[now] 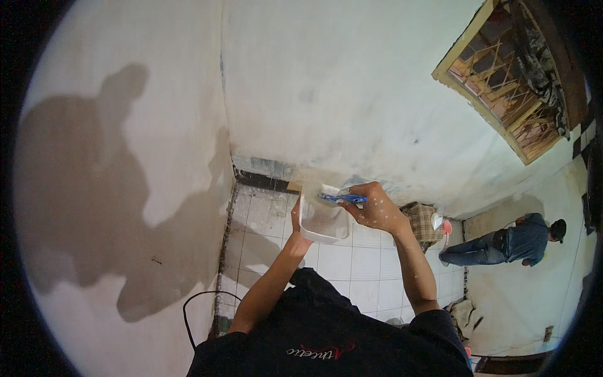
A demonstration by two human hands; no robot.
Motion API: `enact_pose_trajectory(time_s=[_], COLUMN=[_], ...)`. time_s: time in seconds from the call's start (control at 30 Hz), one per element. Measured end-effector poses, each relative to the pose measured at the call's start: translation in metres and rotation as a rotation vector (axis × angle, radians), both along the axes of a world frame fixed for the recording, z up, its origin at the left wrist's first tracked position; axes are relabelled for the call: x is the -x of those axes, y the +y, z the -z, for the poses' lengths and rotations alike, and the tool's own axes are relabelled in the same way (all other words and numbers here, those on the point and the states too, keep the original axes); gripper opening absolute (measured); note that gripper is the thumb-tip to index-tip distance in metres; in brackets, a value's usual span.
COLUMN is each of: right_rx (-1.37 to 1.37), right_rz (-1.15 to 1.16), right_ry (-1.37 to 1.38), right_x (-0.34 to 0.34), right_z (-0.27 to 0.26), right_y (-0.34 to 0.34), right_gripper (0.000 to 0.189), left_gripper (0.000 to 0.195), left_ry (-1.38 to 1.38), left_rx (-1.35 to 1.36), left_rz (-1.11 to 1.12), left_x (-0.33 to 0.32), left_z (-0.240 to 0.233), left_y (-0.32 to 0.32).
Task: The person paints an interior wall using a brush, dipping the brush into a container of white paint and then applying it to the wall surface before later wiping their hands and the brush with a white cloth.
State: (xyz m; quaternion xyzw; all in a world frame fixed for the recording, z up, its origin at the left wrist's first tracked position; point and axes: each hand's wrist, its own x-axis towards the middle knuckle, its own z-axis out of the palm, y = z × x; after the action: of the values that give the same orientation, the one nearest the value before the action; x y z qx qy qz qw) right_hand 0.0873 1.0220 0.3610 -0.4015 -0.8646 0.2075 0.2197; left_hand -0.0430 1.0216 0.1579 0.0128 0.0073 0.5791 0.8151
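My left hand (pixel 298 219) holds a white plastic container (pixel 325 235) from its left side and underneath, over the tiled floor. Its open top faces me, and a thin whitish coating covers the inside. In my right hand (pixel 377 207) is a paintbrush with a blue handle (pixel 351 198); its head reaches into the container near the far rim, where the bristles are hard to make out. White specks dot my right hand and forearm. Beyond both hands stands a pale painted wall (pixel 325 108) with grey patches low down.
A plaid cloth-covered object (pixel 419 224) and a pink dipper (pixel 447 228) are on the floor at right. Farther right, a person (pixel 513 242) in a cap stands facing another wall. Crumpled cloth (pixel 464 318) lies lower right. A black cable (pixel 185 311) loops at lower left.
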Motion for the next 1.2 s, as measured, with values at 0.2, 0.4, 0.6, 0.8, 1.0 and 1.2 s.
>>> enact_pose_trajectory(time_s=[0.2,0.4,0.6,0.8,1.0,1.2], right_rx=[0.023,-0.098,-0.339,-0.496,-0.772,-1.224], right_rz=[-0.004,-0.023,-0.038,0.086,0.070,0.288], right_ry=[0.093,0.084,0.069,-0.164,-0.123,-0.626], right_x=[0.000,-0.009,-0.006,-0.006,0.004,-0.015], right_z=[0.010,-0.007,-0.065,-0.132,-0.203,-0.152], right_y=[0.042,0.103,0.224,0.338,0.341,0.355], right_gripper=[0.013,0.012,0.012,0.016,0.014,0.025], left_gripper=[0.055,0.055,0.056,0.044,0.054,0.064], left_ry=[0.079,0.032,-0.077,-0.080,-0.032,-0.092], left_rx=[-0.172,-0.211,-0.162,-0.187,-0.118,-0.129], left_rz=[-0.161,-0.085,-0.071,-0.162,-0.249,-0.207], left_x=[0.010,0.011,0.013,0.003,0.031,0.028], left_z=[0.008,-0.020,-0.039,-0.009,0.037,0.061], left_y=[0.059,0.131,0.205,0.205,0.168,0.144])
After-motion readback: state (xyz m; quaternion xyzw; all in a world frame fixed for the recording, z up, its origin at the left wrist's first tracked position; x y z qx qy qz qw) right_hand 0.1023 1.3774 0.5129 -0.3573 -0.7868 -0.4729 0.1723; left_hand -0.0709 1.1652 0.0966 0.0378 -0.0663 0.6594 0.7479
